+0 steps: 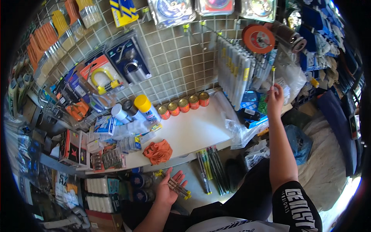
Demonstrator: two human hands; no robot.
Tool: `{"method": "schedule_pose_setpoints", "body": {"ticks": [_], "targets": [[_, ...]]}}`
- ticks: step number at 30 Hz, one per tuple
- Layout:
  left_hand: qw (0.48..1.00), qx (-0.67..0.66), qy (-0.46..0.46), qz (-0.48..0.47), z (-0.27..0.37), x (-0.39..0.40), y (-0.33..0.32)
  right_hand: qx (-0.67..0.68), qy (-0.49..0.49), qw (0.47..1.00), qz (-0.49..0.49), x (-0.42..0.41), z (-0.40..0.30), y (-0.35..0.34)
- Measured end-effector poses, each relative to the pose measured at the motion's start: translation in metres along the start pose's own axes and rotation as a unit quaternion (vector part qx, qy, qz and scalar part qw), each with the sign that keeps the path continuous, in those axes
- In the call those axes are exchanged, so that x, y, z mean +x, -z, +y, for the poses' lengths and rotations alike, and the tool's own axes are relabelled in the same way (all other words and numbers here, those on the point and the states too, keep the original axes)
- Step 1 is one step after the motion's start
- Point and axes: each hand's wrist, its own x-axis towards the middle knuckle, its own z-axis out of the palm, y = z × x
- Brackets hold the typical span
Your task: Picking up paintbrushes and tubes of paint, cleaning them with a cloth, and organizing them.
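My left hand (pixel 165 192) is palm up at the lower middle, below the front edge of the white shelf (pixel 200 121). Across its fingers lies a bundle of slim tubes with yellow caps (pixel 177 187), perhaps packed drill bits. At the right, my right hand (pixel 275 100) is raised and pinches one thin yellow-capped tube (pixel 273 76), held upright. That tube is beside long clear sleeves with yellow labels (pixel 234 68) hanging from the white wire grid (pixel 174 58). Whether the tube touches a hook is not clear.
Small orange cans (pixel 184 105) line the shelf's back, beside spray cans (pixel 147 107). A crumpled orange cloth (pixel 158 151) lies at the front edge. Padlock packs (pixel 132 62), paintbrushes (pixel 66 37) and an orange disc (pixel 258 39) hang above. Long tubes (pixel 214 169) stand below the shelf.
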Motion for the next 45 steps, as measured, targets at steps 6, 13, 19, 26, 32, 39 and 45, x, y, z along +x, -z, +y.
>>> {"method": "schedule_pose_setpoints", "body": {"ticks": [6,13,19,26,32,39,45], "targets": [[1.0,-0.002,0.014,-0.014,0.001,0.008,-0.005,0.037,-0.058,0.998,0.017,0.016,0.006,-0.022],[1.0,0.011,0.014,-0.012,0.006,0.023,-0.014,0.056,-0.086,0.994,0.028,0.036,0.019,-0.053],[0.999,0.029,0.014,-0.008,0.008,0.039,-0.012,0.059,-0.062,0.996,0.032,0.054,0.038,-0.067],[0.999,0.03,0.015,0.002,0.01,0.046,-0.015,0.046,-0.07,0.996,0.034,0.065,0.036,-0.074],[0.999,0.047,0.016,-0.008,0.005,0.04,-0.016,-0.037,-0.038,0.998,0.04,0.073,0.04,-0.081],[0.999,0.031,-0.002,-0.01,0.006,0.021,-0.005,-0.017,-0.017,0.993,0.112,0.033,0.022,-0.057],[0.998,-0.006,-0.06,-0.018,0.015,0.002,0.0,0.09,0.113,0.985,0.096,-0.031,-0.102,-0.072]]}}
